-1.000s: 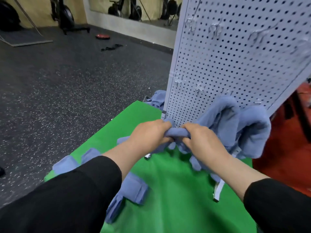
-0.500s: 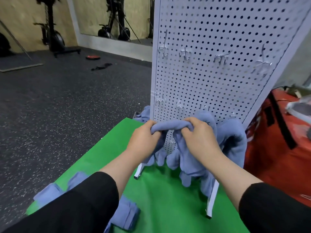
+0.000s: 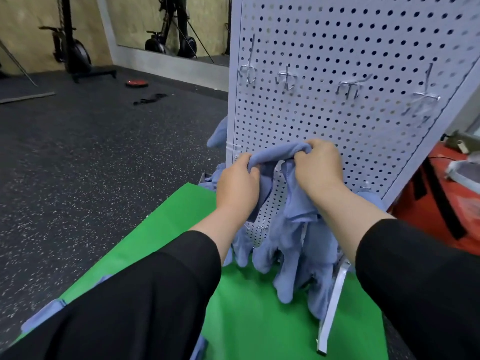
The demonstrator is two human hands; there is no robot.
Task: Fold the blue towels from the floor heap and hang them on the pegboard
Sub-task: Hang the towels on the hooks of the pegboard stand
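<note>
A blue towel (image 3: 281,154) is stretched between both hands in front of the white pegboard (image 3: 350,48). My left hand (image 3: 237,187) grips its left end and my right hand (image 3: 320,166) grips its right end, fingers curled over the upper edge. The rest of the towel hangs down from my right hand. More blue towels (image 3: 319,258) hang low on the board beneath my right forearm. A row of metal hooks (image 3: 287,79) sticks out of the board above my hands, bare. Another blue towel (image 3: 42,314) lies on the green mat (image 3: 166,224) at lower left.
The pegboard stands on a white metal foot (image 3: 331,307) on the green mat. Blue cloth (image 3: 218,133) shows behind the board's left edge. A red bag (image 3: 436,203) sits to the right. Dark speckled gym floor (image 3: 78,165) with exercise machines (image 3: 70,45) lies left.
Both hands have lifted the towel up from the heap along the pegboard's face and drawn slightly apart. The view has tilted up, showing the upper hooks.
</note>
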